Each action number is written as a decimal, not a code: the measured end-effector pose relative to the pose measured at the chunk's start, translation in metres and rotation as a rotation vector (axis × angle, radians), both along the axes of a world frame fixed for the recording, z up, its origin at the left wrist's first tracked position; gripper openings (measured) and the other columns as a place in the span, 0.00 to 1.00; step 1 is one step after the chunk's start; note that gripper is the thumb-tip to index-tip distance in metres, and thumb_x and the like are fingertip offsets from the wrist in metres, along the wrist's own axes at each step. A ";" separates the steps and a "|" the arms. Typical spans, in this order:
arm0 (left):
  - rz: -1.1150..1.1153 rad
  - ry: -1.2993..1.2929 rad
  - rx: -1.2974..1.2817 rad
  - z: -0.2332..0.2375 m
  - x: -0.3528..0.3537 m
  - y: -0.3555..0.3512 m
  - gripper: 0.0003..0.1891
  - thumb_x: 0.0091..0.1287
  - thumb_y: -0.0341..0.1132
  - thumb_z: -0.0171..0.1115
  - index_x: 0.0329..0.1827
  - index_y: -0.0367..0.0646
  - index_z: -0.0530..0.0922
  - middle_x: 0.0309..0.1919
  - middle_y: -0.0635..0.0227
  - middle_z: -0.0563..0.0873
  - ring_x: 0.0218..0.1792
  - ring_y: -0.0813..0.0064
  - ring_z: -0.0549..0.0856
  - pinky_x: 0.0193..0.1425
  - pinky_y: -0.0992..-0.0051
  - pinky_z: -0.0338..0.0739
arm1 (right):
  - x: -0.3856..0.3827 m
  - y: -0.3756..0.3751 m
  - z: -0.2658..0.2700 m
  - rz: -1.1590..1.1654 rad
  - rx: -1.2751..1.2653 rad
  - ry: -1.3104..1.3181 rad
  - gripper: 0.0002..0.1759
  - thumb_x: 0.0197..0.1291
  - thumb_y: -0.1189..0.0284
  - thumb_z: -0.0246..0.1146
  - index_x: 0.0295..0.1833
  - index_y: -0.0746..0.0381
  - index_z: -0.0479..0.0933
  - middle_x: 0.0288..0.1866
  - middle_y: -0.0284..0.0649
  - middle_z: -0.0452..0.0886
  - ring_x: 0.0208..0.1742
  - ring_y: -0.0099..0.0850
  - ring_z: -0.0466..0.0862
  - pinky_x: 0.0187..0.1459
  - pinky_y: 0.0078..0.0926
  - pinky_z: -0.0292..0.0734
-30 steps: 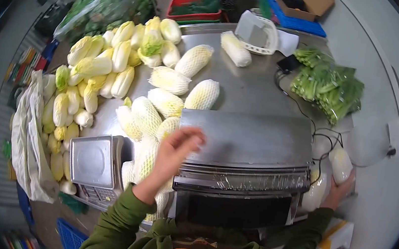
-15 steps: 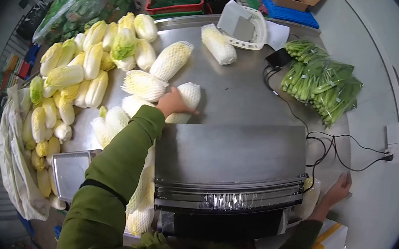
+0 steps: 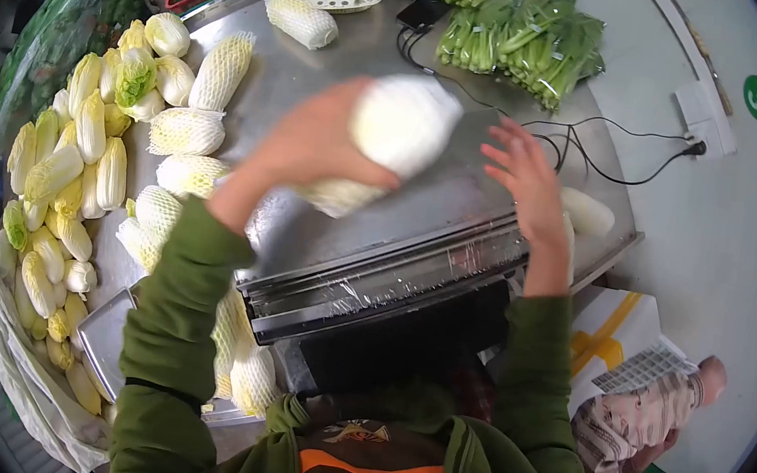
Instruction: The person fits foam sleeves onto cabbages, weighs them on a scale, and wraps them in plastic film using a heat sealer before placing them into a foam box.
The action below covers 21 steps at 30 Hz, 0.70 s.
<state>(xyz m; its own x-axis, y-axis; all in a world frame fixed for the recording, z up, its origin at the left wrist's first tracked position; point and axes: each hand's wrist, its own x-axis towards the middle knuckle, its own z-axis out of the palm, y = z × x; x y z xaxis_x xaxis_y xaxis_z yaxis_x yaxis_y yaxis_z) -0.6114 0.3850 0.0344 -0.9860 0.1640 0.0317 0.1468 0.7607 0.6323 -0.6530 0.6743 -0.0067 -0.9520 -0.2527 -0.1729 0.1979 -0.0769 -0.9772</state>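
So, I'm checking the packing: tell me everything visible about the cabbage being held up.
The cabbage is a pale white-to-yellowish head in a white foam net sleeve, blurred. It is tilted, held above the steel wrapping machine. The left hand grips its side; the right hand is open beside it, apparently not touching.

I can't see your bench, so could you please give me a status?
Left hand gripping cabbage, raised over wrapper. Right hand open beside it, not touching. Other cabbages piled left of wrapper.
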 end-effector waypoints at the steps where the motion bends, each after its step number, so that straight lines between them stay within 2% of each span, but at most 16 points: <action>1: -0.009 -0.040 -0.068 -0.007 0.005 0.031 0.52 0.36 0.54 0.79 0.67 0.40 0.69 0.54 0.52 0.81 0.55 0.55 0.82 0.60 0.62 0.77 | -0.002 -0.003 -0.005 -0.003 -0.003 0.012 0.23 0.72 0.62 0.57 0.66 0.65 0.71 0.60 0.42 0.78 0.59 0.30 0.78 0.58 0.27 0.73; 4: -0.092 -0.140 -0.259 -0.022 0.016 0.093 0.57 0.34 0.54 0.80 0.71 0.41 0.65 0.54 0.48 0.79 0.53 0.47 0.81 0.58 0.58 0.76 | -0.001 0.002 -0.021 0.120 0.016 0.053 0.24 0.71 0.61 0.58 0.65 0.66 0.72 0.58 0.41 0.80 0.58 0.30 0.79 0.57 0.25 0.73; 5: -0.124 -0.107 -0.336 -0.019 0.019 0.102 0.59 0.34 0.54 0.82 0.73 0.42 0.62 0.52 0.47 0.78 0.55 0.45 0.79 0.60 0.56 0.75 | 0.000 0.007 -0.022 0.210 0.156 0.045 0.25 0.70 0.61 0.59 0.63 0.67 0.73 0.57 0.41 0.81 0.57 0.29 0.80 0.56 0.25 0.73; 6: -0.134 -0.098 -0.344 -0.018 0.022 0.105 0.59 0.34 0.54 0.82 0.73 0.42 0.62 0.52 0.47 0.78 0.55 0.45 0.79 0.60 0.56 0.75 | 0.002 0.012 -0.023 0.294 0.295 0.034 0.25 0.69 0.60 0.61 0.62 0.68 0.74 0.55 0.41 0.82 0.56 0.29 0.80 0.56 0.24 0.73; 8: -0.130 0.037 -0.135 -0.021 0.032 0.101 0.60 0.35 0.54 0.83 0.73 0.40 0.61 0.53 0.45 0.77 0.59 0.45 0.76 0.63 0.56 0.72 | 0.009 0.032 -0.027 0.211 0.350 0.059 0.26 0.67 0.59 0.62 0.60 0.68 0.76 0.53 0.42 0.83 0.54 0.29 0.81 0.54 0.26 0.74; 9: -0.082 0.030 -0.019 -0.012 0.042 0.094 0.57 0.41 0.53 0.82 0.74 0.40 0.59 0.55 0.45 0.76 0.62 0.47 0.73 0.66 0.56 0.69 | 0.007 0.044 -0.026 0.138 0.406 0.093 0.26 0.65 0.57 0.64 0.57 0.68 0.77 0.50 0.44 0.84 0.51 0.30 0.82 0.53 0.27 0.75; 10: -0.027 0.218 -0.032 0.000 0.057 0.084 0.48 0.45 0.48 0.81 0.69 0.39 0.66 0.52 0.48 0.78 0.58 0.49 0.76 0.62 0.58 0.72 | 0.005 0.056 -0.024 0.061 0.457 0.125 0.27 0.63 0.56 0.65 0.55 0.69 0.78 0.48 0.45 0.85 0.49 0.30 0.83 0.52 0.29 0.75; 11: 0.023 0.399 -0.046 0.007 0.077 0.072 0.40 0.48 0.43 0.80 0.64 0.37 0.72 0.49 0.50 0.79 0.54 0.51 0.79 0.58 0.60 0.75 | 0.020 0.073 -0.009 0.001 0.749 0.229 0.25 0.58 0.54 0.68 0.45 0.68 0.82 0.38 0.45 0.86 0.41 0.33 0.85 0.46 0.31 0.77; 13: 0.194 0.324 -0.002 0.002 0.128 0.038 0.16 0.52 0.33 0.76 0.42 0.38 0.82 0.37 0.56 0.82 0.41 0.56 0.83 0.44 0.62 0.78 | 0.043 0.103 -0.011 -0.013 0.988 0.153 0.23 0.56 0.54 0.68 0.38 0.66 0.84 0.31 0.44 0.86 0.35 0.38 0.85 0.41 0.33 0.78; 14: 0.286 0.241 -0.091 0.000 0.152 0.032 0.08 0.51 0.27 0.75 0.26 0.39 0.81 0.26 0.60 0.81 0.32 0.60 0.82 0.35 0.65 0.77 | 0.053 0.106 -0.017 -0.018 0.978 0.146 0.23 0.56 0.54 0.68 0.38 0.66 0.84 0.31 0.44 0.86 0.35 0.38 0.85 0.41 0.33 0.78; 15: 0.214 0.216 -0.125 -0.024 0.177 0.019 0.07 0.51 0.28 0.74 0.27 0.42 0.82 0.24 0.63 0.79 0.30 0.59 0.81 0.34 0.65 0.76 | 0.061 0.106 -0.023 0.002 1.061 0.146 0.22 0.56 0.54 0.68 0.37 0.65 0.85 0.30 0.45 0.85 0.34 0.40 0.85 0.40 0.34 0.78; 16: 0.070 0.143 -0.183 -0.038 0.194 0.010 0.06 0.51 0.29 0.72 0.31 0.45 0.84 0.27 0.66 0.80 0.31 0.61 0.80 0.35 0.66 0.76 | 0.067 0.105 -0.030 0.028 1.145 0.150 0.21 0.56 0.54 0.68 0.36 0.64 0.85 0.30 0.45 0.85 0.34 0.41 0.85 0.39 0.35 0.78; 18: -0.081 0.185 -0.268 -0.055 0.207 0.013 0.07 0.52 0.30 0.70 0.34 0.48 0.85 0.32 0.70 0.81 0.36 0.65 0.80 0.40 0.67 0.76 | 0.070 0.098 -0.044 0.009 1.060 0.192 0.22 0.54 0.52 0.68 0.37 0.62 0.86 0.31 0.46 0.85 0.35 0.43 0.85 0.40 0.38 0.78; 20: -0.105 0.195 -0.276 -0.061 0.206 0.015 0.09 0.51 0.29 0.69 0.36 0.47 0.86 0.34 0.70 0.81 0.37 0.65 0.80 0.40 0.68 0.76 | 0.072 0.090 -0.045 -0.025 1.284 0.301 0.21 0.53 0.53 0.69 0.36 0.62 0.86 0.34 0.46 0.84 0.38 0.44 0.84 0.42 0.40 0.78; 21: -0.149 0.204 -0.277 -0.061 0.201 0.015 0.11 0.50 0.29 0.69 0.38 0.47 0.87 0.36 0.70 0.82 0.37 0.66 0.79 0.41 0.68 0.76 | 0.073 0.086 -0.046 -0.025 1.283 0.314 0.21 0.53 0.53 0.69 0.36 0.62 0.86 0.34 0.46 0.84 0.38 0.44 0.84 0.42 0.40 0.78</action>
